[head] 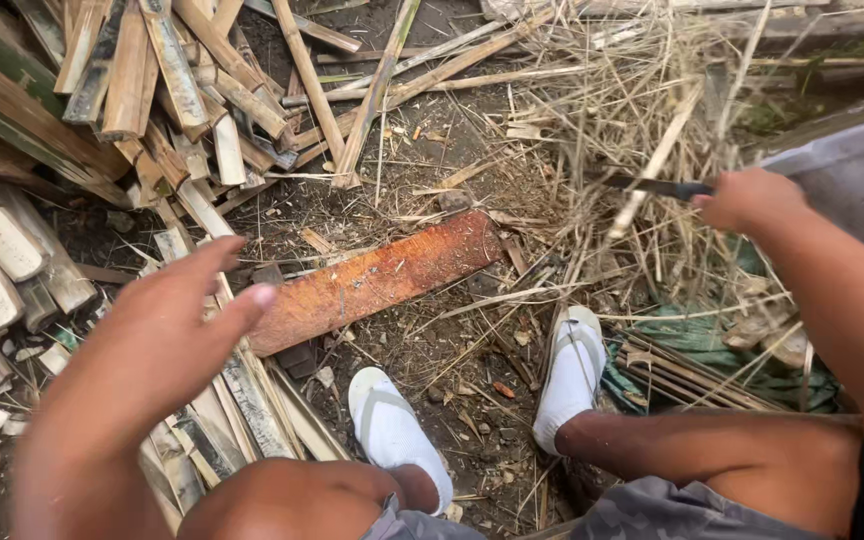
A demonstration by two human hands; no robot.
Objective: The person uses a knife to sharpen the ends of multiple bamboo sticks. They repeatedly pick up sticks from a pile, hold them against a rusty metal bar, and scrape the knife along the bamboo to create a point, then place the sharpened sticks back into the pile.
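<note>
Two hands: right hand [749, 199] fingers clamped on knife [652, 186] handle, right of plank [377, 280]. Left hand [167, 335] fingers apart, empty, over bamboo slats [242, 400] left of plank. Slats likely light, stiff, splintery; grip mid-length.

The plank [377, 280] on the ground is reddish-brown wood, its face rough and scored with fine cut marks, matt throughout. The split bamboo pieces [152, 90] heaped around it are pale, dry and fibrous inside, with a smoother greenish or tan skin on some outer faces. The knife [652, 186] held in the right hand [747, 198] has a dark, dull metal blade. A loose tangle of dry straw [642, 120] looks brittle and matt. The sandals [397, 432] are white, smooth and slightly glossy, like rubber or plastic. Green cloth [692, 335] lies crumpled and soft-looking. The ground [452, 130] is dark, crumbly earth.
</note>
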